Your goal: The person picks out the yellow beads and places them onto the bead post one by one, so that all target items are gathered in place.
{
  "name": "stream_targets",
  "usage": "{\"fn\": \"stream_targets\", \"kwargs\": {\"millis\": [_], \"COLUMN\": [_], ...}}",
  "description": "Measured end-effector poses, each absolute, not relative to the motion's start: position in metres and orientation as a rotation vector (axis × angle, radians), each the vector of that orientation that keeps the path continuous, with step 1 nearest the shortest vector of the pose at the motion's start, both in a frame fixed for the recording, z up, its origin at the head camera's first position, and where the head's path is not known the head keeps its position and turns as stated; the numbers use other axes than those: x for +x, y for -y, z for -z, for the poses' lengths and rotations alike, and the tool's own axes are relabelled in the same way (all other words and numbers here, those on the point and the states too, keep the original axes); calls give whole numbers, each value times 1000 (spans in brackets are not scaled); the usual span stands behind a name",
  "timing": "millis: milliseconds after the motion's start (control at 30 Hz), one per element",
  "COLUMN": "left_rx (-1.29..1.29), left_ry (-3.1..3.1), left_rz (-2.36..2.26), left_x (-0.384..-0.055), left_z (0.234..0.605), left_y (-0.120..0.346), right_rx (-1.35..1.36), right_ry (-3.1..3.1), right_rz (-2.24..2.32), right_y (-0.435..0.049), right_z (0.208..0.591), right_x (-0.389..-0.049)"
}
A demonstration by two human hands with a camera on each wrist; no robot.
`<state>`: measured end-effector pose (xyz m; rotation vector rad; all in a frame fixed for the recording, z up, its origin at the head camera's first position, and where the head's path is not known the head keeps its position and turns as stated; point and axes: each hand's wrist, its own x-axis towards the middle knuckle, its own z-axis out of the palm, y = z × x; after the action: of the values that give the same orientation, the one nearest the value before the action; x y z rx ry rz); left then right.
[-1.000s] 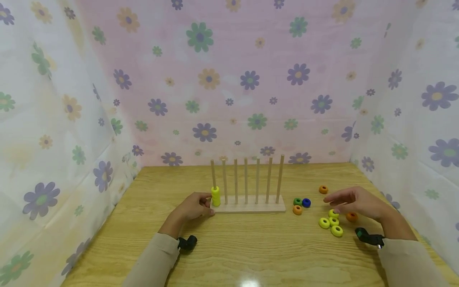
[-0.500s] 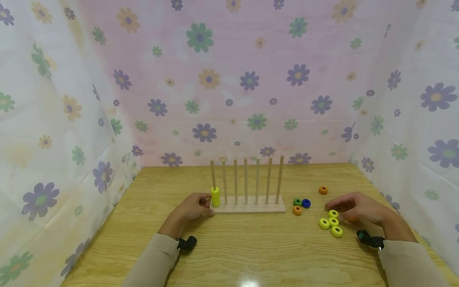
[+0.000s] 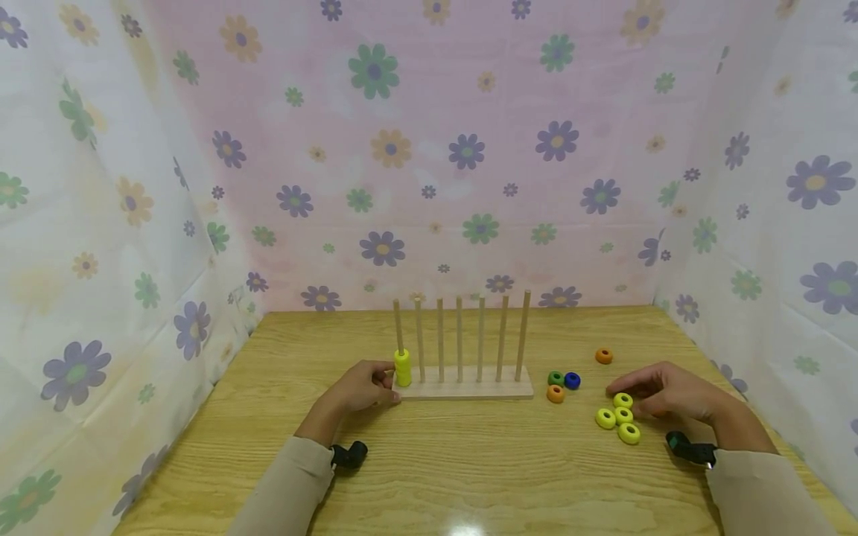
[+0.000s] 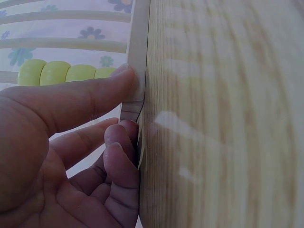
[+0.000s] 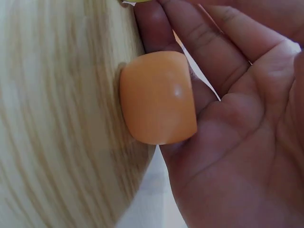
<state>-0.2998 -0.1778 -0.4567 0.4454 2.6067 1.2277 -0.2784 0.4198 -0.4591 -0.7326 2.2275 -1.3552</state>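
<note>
A wooden rack [image 3: 462, 385] with several upright pegs stands mid-table; several yellow beads [image 3: 402, 368] are stacked on its leftmost peg. My left hand [image 3: 362, 385] grips the left end of the rack's base, thumb on top and other fingers curled against the end in the left wrist view. On the right, my right hand [image 3: 677, 391] is low over the table with bent, spread fingers. Its fingertips lie right behind a loose yellow bead [image 3: 623, 401]. Beneath its palm sits an orange bead [image 5: 159, 97], mostly hidden in the head view.
Other loose yellow beads [image 3: 628, 433] lie just in front of the right hand. Between rack and hand are a green bead [image 3: 555, 378], a blue bead [image 3: 572, 380] and an orange one [image 3: 555, 394]. Another orange bead [image 3: 604, 356] lies farther back. Flowered cloth [image 3: 429, 164] surrounds the table.
My right hand has lowered; its thumb has come off the top yellow bead and the hand now covers the nearby orange bead. My left hand and the rack stay put.
</note>
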Motion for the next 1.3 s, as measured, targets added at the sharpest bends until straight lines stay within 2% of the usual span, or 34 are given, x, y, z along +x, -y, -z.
{"fn": "stream_targets", "kwargs": {"millis": [1300], "left_rx": [465], "left_ry": [-2595], "left_rz": [-1229], "left_x": [-304], "left_z": [462], "left_y": [180], "right_rx": [-583], "right_ry": [-2528], "right_rz": [1323], "right_y": [-418], "right_z": [454], "right_x": [-272]}}
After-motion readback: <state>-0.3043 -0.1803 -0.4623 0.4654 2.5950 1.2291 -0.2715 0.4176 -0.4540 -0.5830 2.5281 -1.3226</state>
